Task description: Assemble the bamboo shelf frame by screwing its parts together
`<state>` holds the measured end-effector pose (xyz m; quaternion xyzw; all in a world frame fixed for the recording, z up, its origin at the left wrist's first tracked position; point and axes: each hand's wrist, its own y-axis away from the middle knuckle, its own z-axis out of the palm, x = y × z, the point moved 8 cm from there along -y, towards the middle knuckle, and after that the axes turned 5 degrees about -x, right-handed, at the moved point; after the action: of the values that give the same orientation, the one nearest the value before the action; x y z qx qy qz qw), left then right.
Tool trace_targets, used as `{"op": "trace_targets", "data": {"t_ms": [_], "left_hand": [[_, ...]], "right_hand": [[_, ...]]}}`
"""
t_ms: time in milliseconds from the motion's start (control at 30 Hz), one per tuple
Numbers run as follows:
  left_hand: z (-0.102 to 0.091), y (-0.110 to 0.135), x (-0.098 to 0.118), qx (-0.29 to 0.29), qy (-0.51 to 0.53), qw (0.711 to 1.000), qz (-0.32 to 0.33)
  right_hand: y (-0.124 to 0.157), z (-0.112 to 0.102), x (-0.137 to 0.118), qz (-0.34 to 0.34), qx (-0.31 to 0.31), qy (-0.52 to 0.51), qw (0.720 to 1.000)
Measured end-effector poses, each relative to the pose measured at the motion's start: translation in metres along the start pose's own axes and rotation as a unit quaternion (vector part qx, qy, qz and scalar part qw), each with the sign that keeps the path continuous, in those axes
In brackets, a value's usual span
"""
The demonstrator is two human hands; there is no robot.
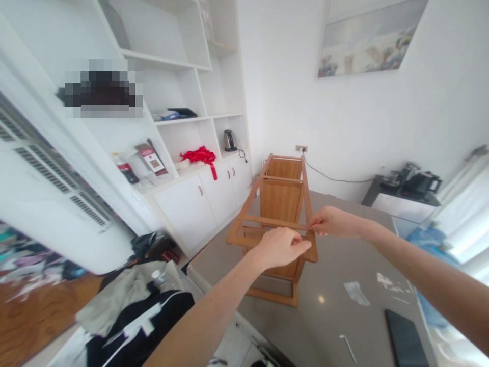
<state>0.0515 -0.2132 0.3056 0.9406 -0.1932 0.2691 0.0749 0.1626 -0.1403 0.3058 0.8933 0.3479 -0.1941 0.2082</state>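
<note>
Brown wood lies under both hands, which are apart from each other: the right hand (330,222) reaches in from the right with its thumb and fingertips drawn together at the near right corner of a wooden frame (280,201), though I cannot tell whether they pinch the wood or something small. The left hand (280,247) comes up from below, back of the hand uppermost, thumb pointing right, its other fingers curled; it covers part of the frame's near end, and whether it is clamped there cannot be told. That frame, with slatted panels inside, stands on a grey table (328,290), its far end near the wall. To its right on the tabletop lie a clear plastic bag (356,293), a hex key (348,348) and a dark flat device (407,337), all apart from the frame. Beyond its left side rise white shelves (181,120) holding a red cloth (200,154) and a steel kettle (229,140). Clothes (141,326) are heaped at lower left, beside the table; water jugs (431,239) stand past its right edge.
</note>
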Motion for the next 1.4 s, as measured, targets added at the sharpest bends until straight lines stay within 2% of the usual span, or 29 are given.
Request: {"op": "trace_targets", "data": {"t_ms": [233, 400, 533, 733, 900, 1033, 1133, 1200, 1300, 1400], "left_hand": [[0.014, -0.001, 0.006, -0.037, -0.028, 0.999, 0.024], [0.014, -0.003, 0.003, -0.039, -0.018, 0.999, 0.019], [0.007, -0.003, 0.003, -0.019, -0.017, 1.000, 0.017], [0.000, -0.003, 0.003, -0.001, -0.008, 1.000, 0.016], [0.002, -0.002, 0.003, -0.013, -0.018, 1.000, 0.016], [0.006, 0.000, 0.004, -0.035, -0.027, 0.999, 0.014], [0.009, 0.002, 0.005, -0.043, -0.027, 0.999, 0.008], [0.010, 0.003, 0.005, -0.041, -0.026, 0.999, 0.008], [0.009, 0.003, 0.006, -0.031, -0.027, 0.999, 0.019], [0.010, 0.003, 0.007, -0.028, -0.030, 0.999, 0.025]], "right_hand": [[-0.004, 0.005, 0.015, 0.041, 0.003, -0.129, 0.991], [-0.006, 0.001, 0.015, 0.037, 0.023, -0.096, 0.994], [-0.003, -0.007, 0.009, 0.039, 0.073, -0.035, 0.996], [0.005, -0.012, -0.009, -0.020, 0.131, 0.050, 0.990], [0.013, -0.004, -0.011, -0.085, 0.151, 0.044, 0.984], [0.021, 0.006, -0.008, -0.120, 0.192, 0.016, 0.974], [0.022, 0.011, 0.002, -0.089, 0.221, -0.048, 0.970], [0.020, 0.013, 0.014, -0.038, 0.224, -0.107, 0.968], [0.016, 0.019, 0.032, 0.054, 0.196, -0.204, 0.958], [0.012, 0.022, 0.037, 0.096, 0.162, -0.274, 0.943]]}}
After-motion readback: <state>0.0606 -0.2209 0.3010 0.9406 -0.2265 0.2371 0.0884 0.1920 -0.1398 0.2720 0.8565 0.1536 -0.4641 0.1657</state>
